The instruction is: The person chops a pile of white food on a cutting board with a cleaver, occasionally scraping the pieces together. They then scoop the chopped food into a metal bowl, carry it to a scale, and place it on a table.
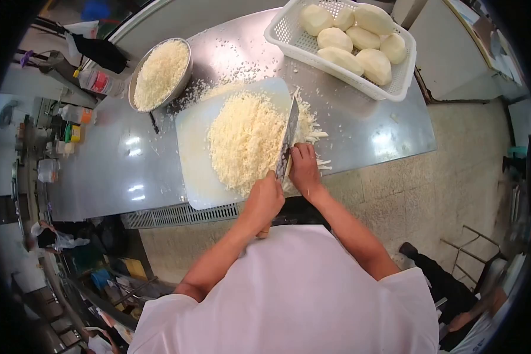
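My left hand is closed around the handle of a cleaver, whose blade stands on edge across the right side of a white cutting board. Left of the blade lies a big heap of finely chopped potato. Longer potato shreds lie to the right of it, some past the board's edge. My right hand presses down on these shreds close beside the blade, its fingers curled; most of what is under them is hidden.
A metal bowl full of chopped potato stands at the back left. At the back right, a white plastic basket holds several peeled potatoes. Crumbs dot the steel table. Bottles line its left end. Another person's leg shows at lower right.
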A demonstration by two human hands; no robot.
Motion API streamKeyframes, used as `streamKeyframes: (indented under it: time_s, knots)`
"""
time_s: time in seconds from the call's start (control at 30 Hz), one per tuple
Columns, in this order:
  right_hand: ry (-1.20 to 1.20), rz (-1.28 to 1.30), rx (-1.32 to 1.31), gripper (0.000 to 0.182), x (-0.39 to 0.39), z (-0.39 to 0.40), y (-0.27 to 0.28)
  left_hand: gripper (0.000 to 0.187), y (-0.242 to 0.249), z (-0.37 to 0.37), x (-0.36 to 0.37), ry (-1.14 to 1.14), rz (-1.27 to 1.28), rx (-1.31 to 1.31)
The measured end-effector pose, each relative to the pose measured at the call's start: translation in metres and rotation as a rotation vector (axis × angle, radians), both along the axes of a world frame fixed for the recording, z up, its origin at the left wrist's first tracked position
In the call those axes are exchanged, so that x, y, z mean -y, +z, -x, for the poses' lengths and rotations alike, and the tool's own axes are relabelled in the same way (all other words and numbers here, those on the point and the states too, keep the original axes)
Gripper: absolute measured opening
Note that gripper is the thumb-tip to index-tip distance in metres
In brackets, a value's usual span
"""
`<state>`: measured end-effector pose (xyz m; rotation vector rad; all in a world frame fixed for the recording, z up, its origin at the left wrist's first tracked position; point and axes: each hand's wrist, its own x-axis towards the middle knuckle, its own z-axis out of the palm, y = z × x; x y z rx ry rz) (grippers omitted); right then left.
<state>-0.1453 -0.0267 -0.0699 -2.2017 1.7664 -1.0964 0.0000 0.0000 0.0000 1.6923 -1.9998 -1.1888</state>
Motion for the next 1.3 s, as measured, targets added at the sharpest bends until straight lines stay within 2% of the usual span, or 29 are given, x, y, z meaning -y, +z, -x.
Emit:
streamKeyframes:
  time_s: [0.07, 0.1, 0.17, 0.2, 0.3, 0.37, 0.4, 0.5, 0.53, 0.63, 0.77, 0.83, 0.9, 0.93, 0.97, 1.0, 1.07, 1.1, 1.17, 1.27, 1.3]
  knots:
    - [-0.011, 0.017, -0.008, 0.024, -0.001, -0.010, -0.001, 0.015, -0.022, -0.005, -0.002, 0.028, 0.115, -0.008]
    - [-0.010, 0.006, 0.114, 0.024, -0.005, -0.054, 0.004, 0.015, 0.000, -0.042, -0.001, 0.023, 0.105, 0.114]
    - [0.012, 0.041, 0.159, 0.020, 0.003, -0.052, 0.005, 0.015, 0.009, -0.041, 0.021, -0.024, 0.254, 0.119]
    - [0.017, 0.040, 0.158, 0.020, 0.002, -0.050, 0.005, 0.016, 0.033, -0.043, 0.021, 0.002, 0.135, 0.110]
    - [0.095, -0.123, 0.222, 0.024, 0.004, -0.029, 0.006, 0.015, 0.028, -0.049, 0.012, 0.003, 0.249, 0.175]
    - [0.157, -0.183, 0.351, 0.041, -0.003, -0.020, 0.024, 0.014, 0.007, -0.054, 0.019, 0.015, 0.202, 0.148]
    - [0.153, -0.232, 0.314, 0.059, -0.006, -0.019, 0.028, 0.014, 0.001, -0.055, 0.025, 0.023, 0.165, 0.119]
    - [0.198, -0.192, 0.167, 0.065, -0.008, -0.021, 0.030, 0.013, 0.036, -0.058, 0.030, -0.035, 0.224, 0.128]
    - [0.196, -0.194, 0.165, 0.065, -0.007, -0.021, 0.026, 0.014, 0.055, -0.055, 0.026, -0.010, 0.135, 0.161]
    - [0.143, -0.279, 0.229, 0.069, -0.010, -0.028, 0.011, 0.014, 0.029, -0.059, 0.016, 0.022, 0.157, 0.176]
    - [0.125, -0.243, 0.281, 0.065, -0.020, -0.032, 0.022, 0.013, 0.025, -0.059, 0.024, -0.019, 0.192, 0.128]
    - [0.113, -0.244, 0.311, 0.062, -0.021, -0.030, 0.039, 0.013, 0.061, -0.057, 0.023, -0.014, 0.095, 0.178]
    - [0.094, -0.196, 0.355, 0.045, -0.023, -0.026, 0.046, 0.013, 0.036, -0.058, 0.014, -0.009, 0.132, 0.154]
    - [0.091, -0.199, 0.358, 0.045, -0.022, -0.026, 0.037, 0.013, 0.029, -0.057, 0.011, -0.005, 0.167, 0.128]
    - [0.105, -0.163, 0.362, 0.037, -0.019, -0.026, 0.022, 0.013, 0.022, -0.056, 0.013, -0.006, 0.163, 0.129]
    - [0.121, -0.129, 0.363, 0.029, -0.016, -0.027, 0.017, 0.012, 0.022, -0.052, 0.020, -0.023, 0.162, 0.125]
    - [0.100, -0.059, 0.293, 0.025, -0.014, -0.033, 0.006, 0.011, 0.026, -0.050, 0.022, -0.042, 0.161, 0.119]
    - [0.080, 0.016, 0.224, 0.022, -0.013, -0.035, 0.005, 0.011, 0.046, -0.049, 0.021, -0.039, 0.136, 0.137]
    - [0.071, 0.036, 0.211, 0.022, -0.011, -0.038, 0.002, 0.011, 0.053, -0.048, 0.017, -0.042, 0.115, 0.164]
    - [0.051, 0.057, 0.192, 0.024, -0.009, -0.042, 0.000, 0.010, 0.009, -0.045, 0.014, -0.046, 0.170, 0.099]
    - [0.046, 0.063, 0.183, 0.024, -0.009, -0.042, 0.000, 0.010, 0.013, -0.043, 0.018, -0.045, 0.166, 0.098]
